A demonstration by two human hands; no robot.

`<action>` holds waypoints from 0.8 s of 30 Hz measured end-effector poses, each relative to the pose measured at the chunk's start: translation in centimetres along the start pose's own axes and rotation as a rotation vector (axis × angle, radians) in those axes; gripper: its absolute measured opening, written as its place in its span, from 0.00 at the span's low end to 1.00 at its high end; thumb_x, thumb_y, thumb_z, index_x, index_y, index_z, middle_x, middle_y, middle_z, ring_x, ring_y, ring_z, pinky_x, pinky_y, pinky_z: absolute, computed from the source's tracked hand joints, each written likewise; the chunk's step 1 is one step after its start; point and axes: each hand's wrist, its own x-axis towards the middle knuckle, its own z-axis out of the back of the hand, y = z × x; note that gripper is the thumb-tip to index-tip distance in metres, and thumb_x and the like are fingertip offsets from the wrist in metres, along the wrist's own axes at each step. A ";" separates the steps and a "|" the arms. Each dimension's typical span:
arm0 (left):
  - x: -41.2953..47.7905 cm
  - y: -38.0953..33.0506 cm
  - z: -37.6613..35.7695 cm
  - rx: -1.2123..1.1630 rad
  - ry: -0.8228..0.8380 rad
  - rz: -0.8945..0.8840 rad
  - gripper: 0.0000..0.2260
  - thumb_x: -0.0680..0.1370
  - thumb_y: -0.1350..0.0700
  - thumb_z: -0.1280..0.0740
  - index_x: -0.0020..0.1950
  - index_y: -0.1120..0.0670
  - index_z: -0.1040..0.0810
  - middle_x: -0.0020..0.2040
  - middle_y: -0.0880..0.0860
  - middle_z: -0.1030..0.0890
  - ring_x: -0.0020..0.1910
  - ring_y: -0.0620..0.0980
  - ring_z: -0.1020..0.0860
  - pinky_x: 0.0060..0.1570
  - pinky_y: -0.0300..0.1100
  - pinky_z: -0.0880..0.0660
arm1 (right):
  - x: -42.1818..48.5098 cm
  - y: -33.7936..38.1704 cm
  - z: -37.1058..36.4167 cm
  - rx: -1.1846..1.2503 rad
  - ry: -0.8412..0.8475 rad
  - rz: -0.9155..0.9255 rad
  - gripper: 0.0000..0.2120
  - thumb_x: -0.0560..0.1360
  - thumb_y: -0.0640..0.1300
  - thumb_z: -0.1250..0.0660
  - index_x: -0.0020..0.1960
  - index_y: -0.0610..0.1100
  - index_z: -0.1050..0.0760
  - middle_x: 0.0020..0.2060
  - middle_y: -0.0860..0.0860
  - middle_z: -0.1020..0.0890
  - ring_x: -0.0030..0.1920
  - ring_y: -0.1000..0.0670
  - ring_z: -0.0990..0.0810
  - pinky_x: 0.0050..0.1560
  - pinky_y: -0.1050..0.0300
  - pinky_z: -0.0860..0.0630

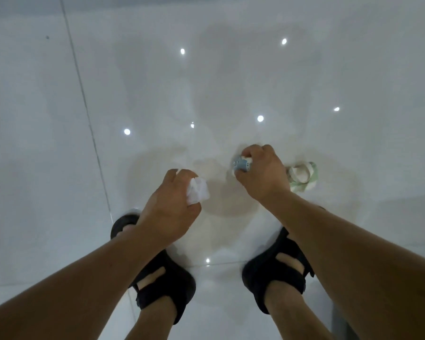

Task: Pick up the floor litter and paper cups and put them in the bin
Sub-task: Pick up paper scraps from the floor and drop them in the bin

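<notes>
I look straight down at a glossy white tiled floor (pixel 231 82), both forearms reaching in from the bottom edge. My left hand (pixel 172 204) sits a little below the middle of the view, towards 7 o'clock. Its fingers and thumb are curled round a white paper wad (pixel 198 190), which bulges out of the fist on its 2 o'clock side. The wad is crumpled and held off the tiles.

My right hand (pixel 261 174) is lower to the floor, just right of centre, at about 4 o'clock from the middle of the view. Its fingers curl down and clamp a blue-and-white scrap (pixel 241 165), a small crushed piece that shows at the hand's 9 o'clock edge between fingertips and thumb. I cannot tell whether the scrap touches the tiles or has left them.

A green-and-white paper cup (pixel 304 176) lies squashed on the floor at 3 o'clock from the right hand, just beside the wrist and partly hidden behind it. Neither hand touches it that I can see.

Below the hands are my feet in black footwear: the left sandal (pixel 162 280) at 6 o'clock from the left hand, the right sandal (pixel 275 268) at 6 o'clock from the right hand, well apart from each other. A dark grout line (pixel 88 119) runs from 11 o'clock down towards 7 o'clock, left of everything. Small bright light spots (pixel 260 118) dot the tiles above the hands.
</notes>
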 end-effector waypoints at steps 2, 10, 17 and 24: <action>-0.2 -0.5 0.0 -0.029 0.004 -0.005 0.23 0.70 0.58 0.31 0.63 0.48 0.32 0.60 0.47 0.32 0.50 0.50 0.25 0.46 0.41 0.27 | -0.7 0.7 0.6 0.197 0.004 -0.030 0.19 0.71 0.49 0.27 0.60 0.48 0.24 0.49 0.52 0.26 0.46 0.51 0.25 0.43 0.66 0.35; -0.4 -6.1 1.9 -0.099 0.019 -0.102 0.49 0.67 0.54 0.23 0.76 0.39 0.54 0.70 0.42 0.43 0.55 0.44 0.26 0.52 0.42 0.23 | -6.1 5.3 5.3 0.731 0.248 0.020 0.20 0.75 0.43 0.32 0.66 0.47 0.26 0.53 0.51 0.18 0.49 0.54 0.19 0.48 0.66 0.24; -0.6 -7.4 1.6 -0.090 -0.060 -0.080 0.25 0.73 0.54 0.28 0.68 0.46 0.31 0.60 0.49 0.30 0.49 0.50 0.22 0.46 0.43 0.23 | -6.6 4.3 6.0 0.903 0.525 -0.019 0.33 0.66 0.55 0.41 0.71 0.50 0.32 0.62 0.52 0.24 0.64 0.51 0.27 0.67 0.49 0.32; 0.4 -5.4 -1.1 0.025 -0.019 0.013 0.14 0.74 0.50 0.32 0.59 0.43 0.28 0.55 0.44 0.30 0.42 0.48 0.24 0.43 0.40 0.27 | -3.5 -6.0 5.6 -0.251 0.039 -0.063 0.41 0.74 0.62 0.35 0.77 0.56 0.54 0.76 0.49 0.50 0.76 0.41 0.50 0.66 0.40 0.32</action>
